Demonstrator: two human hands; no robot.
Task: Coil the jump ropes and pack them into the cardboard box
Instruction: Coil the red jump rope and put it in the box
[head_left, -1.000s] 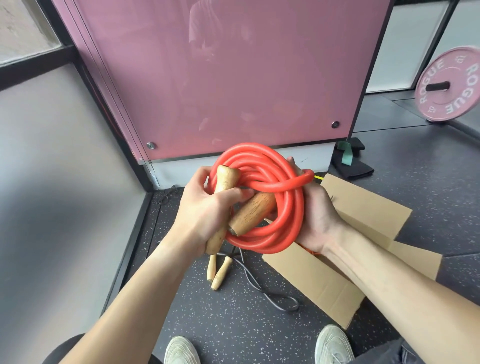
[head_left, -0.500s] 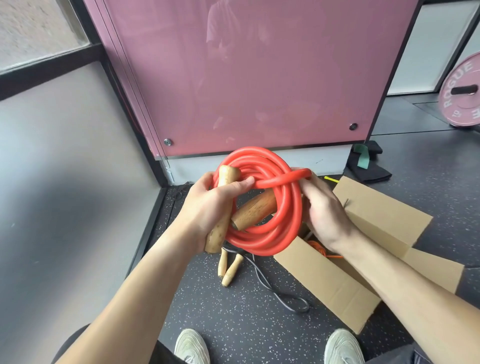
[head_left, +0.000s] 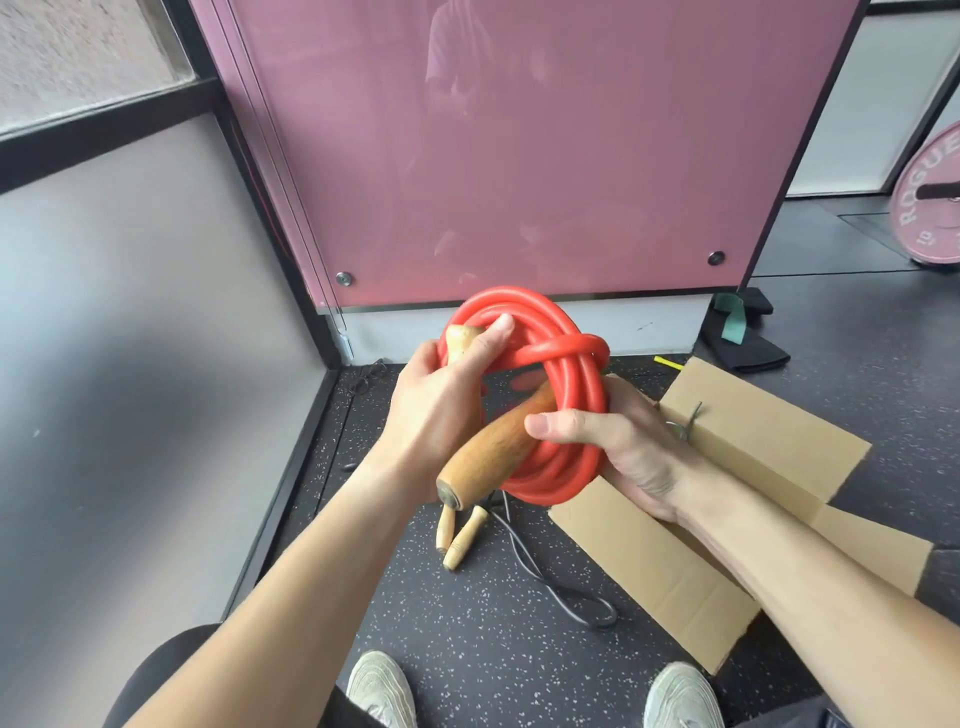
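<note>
Item: one red jump rope (head_left: 576, 395), coiled, held in both hands above the floor (head_left: 467, 634), just left of the cardboard box (head_left: 649, 571).

Left hand (head_left: 436, 410) grips the pale wooden handle (head_left: 462, 338) and the coil's left side; right hand (head_left: 623, 447) holds the coil's right side, thumb pressed across the dark wooden handle (head_left: 493, 457). Handles on this rope: two. The box, one, lies open on the floor at the right, flaps spread; the right forearm crosses it and hides most of its inside. One black jump rope (head_left: 550, 587) lies loose on the floor beneath the coil, its two light handles (head_left: 462, 540) side by side, partly hidden by the dark handle. Two pale shoes (head_left: 382, 686) at the floor's near edge. At the far edge: one pink panel (head_left: 519, 156), one black pad with a green band (head_left: 737, 338), one pink weight plate (head_left: 930, 202).
</note>
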